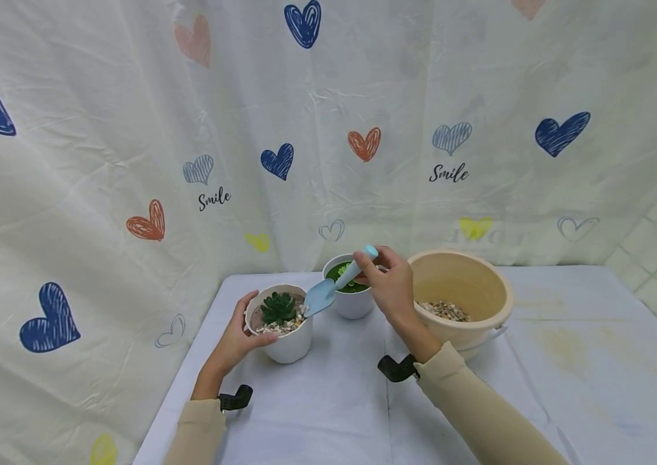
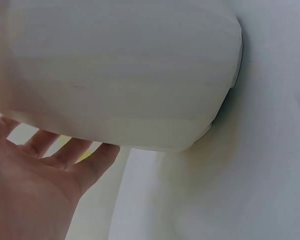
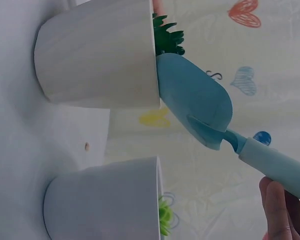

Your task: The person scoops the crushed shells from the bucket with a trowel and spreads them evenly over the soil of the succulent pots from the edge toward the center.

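My left hand (image 1: 241,336) holds a white pot (image 1: 290,349) by its side, thumb at the near rim and fingers around the far left. In the pot a dark green succulent (image 1: 278,308) stands among pale pebbles (image 1: 281,327). My right hand (image 1: 393,284) grips the handle of a light blue trowel (image 1: 320,297). The trowel slants down to the left, its blade tip at the pot's right rim beside the pebbles. In the right wrist view the blade (image 3: 197,95) overlaps the rim, close to the succulent's leaves (image 3: 168,37).
Behind the trowel stands a second white pot (image 1: 354,305) with a lighter green plant. A beige bucket (image 1: 460,332) with pebbles (image 1: 444,310) in it is right of my right hand. White cloth (image 1: 340,413) covers the table, and a heart-printed curtain (image 1: 328,97) hangs behind.
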Available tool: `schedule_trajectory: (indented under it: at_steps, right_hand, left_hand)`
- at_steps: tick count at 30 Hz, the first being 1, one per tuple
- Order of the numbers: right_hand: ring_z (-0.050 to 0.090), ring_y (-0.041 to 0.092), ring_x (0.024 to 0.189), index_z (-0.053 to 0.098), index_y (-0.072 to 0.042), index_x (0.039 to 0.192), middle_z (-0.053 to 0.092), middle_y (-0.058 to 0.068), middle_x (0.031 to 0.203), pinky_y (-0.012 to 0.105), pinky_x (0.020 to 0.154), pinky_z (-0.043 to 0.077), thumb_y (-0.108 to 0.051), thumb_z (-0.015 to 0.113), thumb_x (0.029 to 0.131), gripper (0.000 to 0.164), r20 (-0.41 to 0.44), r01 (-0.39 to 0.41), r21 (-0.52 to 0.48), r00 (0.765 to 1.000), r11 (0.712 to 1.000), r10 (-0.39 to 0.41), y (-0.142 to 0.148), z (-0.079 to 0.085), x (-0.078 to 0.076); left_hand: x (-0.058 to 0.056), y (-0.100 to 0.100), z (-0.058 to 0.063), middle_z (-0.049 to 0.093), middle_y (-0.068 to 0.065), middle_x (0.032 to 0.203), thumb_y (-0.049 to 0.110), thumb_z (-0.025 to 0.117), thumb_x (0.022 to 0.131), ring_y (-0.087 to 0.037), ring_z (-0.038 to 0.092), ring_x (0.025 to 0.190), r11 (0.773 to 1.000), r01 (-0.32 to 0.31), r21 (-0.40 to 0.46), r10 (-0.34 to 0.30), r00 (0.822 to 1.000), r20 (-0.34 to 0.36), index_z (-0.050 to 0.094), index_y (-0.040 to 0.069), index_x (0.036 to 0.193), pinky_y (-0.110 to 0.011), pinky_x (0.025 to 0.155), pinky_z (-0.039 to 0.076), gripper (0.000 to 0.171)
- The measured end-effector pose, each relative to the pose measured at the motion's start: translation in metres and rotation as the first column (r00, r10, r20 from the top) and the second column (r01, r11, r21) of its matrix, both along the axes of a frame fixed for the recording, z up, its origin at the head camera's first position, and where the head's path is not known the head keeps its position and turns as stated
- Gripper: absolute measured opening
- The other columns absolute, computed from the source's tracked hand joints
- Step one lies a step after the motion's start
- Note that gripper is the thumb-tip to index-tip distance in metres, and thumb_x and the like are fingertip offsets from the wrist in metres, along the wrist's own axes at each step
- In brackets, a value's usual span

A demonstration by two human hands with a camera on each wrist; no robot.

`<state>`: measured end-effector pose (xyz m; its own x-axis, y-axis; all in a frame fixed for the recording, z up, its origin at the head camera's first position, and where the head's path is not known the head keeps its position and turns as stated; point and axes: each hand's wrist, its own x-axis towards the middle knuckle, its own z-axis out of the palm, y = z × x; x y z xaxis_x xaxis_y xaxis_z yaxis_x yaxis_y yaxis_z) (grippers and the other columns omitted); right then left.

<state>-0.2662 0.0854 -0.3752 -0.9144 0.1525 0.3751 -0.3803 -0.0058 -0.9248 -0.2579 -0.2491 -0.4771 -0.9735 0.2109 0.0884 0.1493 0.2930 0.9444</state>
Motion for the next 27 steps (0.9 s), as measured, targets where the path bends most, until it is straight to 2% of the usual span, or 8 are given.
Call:
schedule_trajectory:
  at_steps: [4,7,9,12,15,17,22,27]
  right_hand:
    - [0.076,0.022,0.073,0.07,-0.001,0.109,0.064,0.011,0.09,0.042,0.075,0.063,-0.03,0.076,0.094,0.033,-0.009,-0.001,0.005,1.0,1.0,0.002,0.001,-0.001,-0.001]
    - [0.076,0.025,0.075,0.07,-0.001,0.109,0.065,0.011,0.092,0.041,0.076,0.063,-0.029,0.075,0.094,0.033,-0.013,-0.002,0.008,1.0,1.0,0.002,0.002,-0.001,-0.002]
    - [0.076,0.026,0.076,0.07,0.0,0.11,0.065,0.011,0.092,0.041,0.076,0.063,-0.028,0.075,0.094,0.032,-0.019,-0.004,0.006,1.0,1.0,0.004,0.001,-0.001,-0.003]
    - [0.075,0.025,0.076,0.07,0.0,0.11,0.064,0.01,0.092,0.039,0.076,0.063,-0.026,0.075,0.094,0.031,-0.029,-0.006,0.006,1.0,1.0,0.006,0.001,-0.001,-0.003]
    - [0.074,0.021,0.075,0.07,0.0,0.11,0.064,0.009,0.093,0.037,0.075,0.063,-0.025,0.075,0.094,0.03,-0.035,-0.011,0.008,0.999,1.0,0.012,0.0,0.0,-0.002]
    - [0.074,0.019,0.075,0.07,0.001,0.111,0.065,0.009,0.095,0.034,0.075,0.063,-0.024,0.074,0.094,0.03,-0.041,-0.016,0.013,0.999,1.0,0.016,-0.001,0.0,-0.002]
    - [0.073,0.021,0.079,0.07,0.001,0.111,0.066,0.013,0.1,0.028,0.074,0.062,-0.024,0.074,0.095,0.03,-0.06,-0.022,0.034,0.998,0.999,0.024,-0.002,0.001,-0.001]
    - [0.073,0.025,0.083,0.069,0.001,0.113,0.067,0.015,0.102,0.031,0.077,0.063,-0.024,0.073,0.095,0.031,-0.063,-0.036,0.054,0.997,0.998,0.039,-0.003,0.002,0.001]
  left_hand:
    - [-0.001,-0.004,-0.002,0.029,-0.01,0.163,0.018,0.084,0.084,-0.035,0.033,0.15,0.998,0.02,0.056,-0.02,1.0,0.0,0.012,0.029,0.161,-0.048,0.115,0.04,0.106]
    - [-0.002,-0.007,-0.005,0.034,-0.009,0.161,0.013,0.082,0.085,-0.032,0.038,0.147,0.993,0.038,0.109,-0.04,0.999,0.016,0.009,0.023,0.16,-0.032,0.109,0.045,0.105]
    - [-0.003,-0.008,-0.006,0.034,-0.007,0.163,0.014,0.081,0.086,-0.031,0.04,0.145,0.991,0.047,0.125,-0.051,0.998,0.025,0.01,0.021,0.159,-0.028,0.105,0.046,0.102]
    - [-0.004,-0.009,-0.008,0.034,-0.006,0.164,0.016,0.079,0.088,-0.033,0.039,0.146,0.99,0.054,0.127,-0.058,0.998,0.029,0.015,0.021,0.158,-0.036,0.109,0.044,0.096]
    - [-0.004,-0.01,-0.009,0.031,-0.007,0.165,0.017,0.076,0.09,-0.036,0.033,0.15,0.989,0.069,0.128,-0.072,0.997,0.019,0.018,0.024,0.16,-0.05,0.114,0.038,0.091]
    - [-0.004,-0.011,-0.01,0.028,-0.006,0.166,0.017,0.074,0.091,-0.036,0.029,0.153,0.988,0.079,0.133,-0.082,0.997,0.015,0.02,0.026,0.161,-0.054,0.115,0.036,0.088]
    - [-0.005,-0.011,-0.01,0.023,-0.006,0.168,0.017,0.07,0.095,-0.036,0.022,0.155,0.987,0.093,0.134,-0.094,0.996,0.001,0.021,0.026,0.163,-0.056,0.117,0.032,0.084]
    - [-0.006,-0.013,-0.011,0.03,-0.009,0.165,0.017,0.065,0.098,-0.032,0.026,0.154,0.989,0.074,0.13,-0.078,0.997,0.022,0.016,0.026,0.163,-0.05,0.118,0.033,0.082]
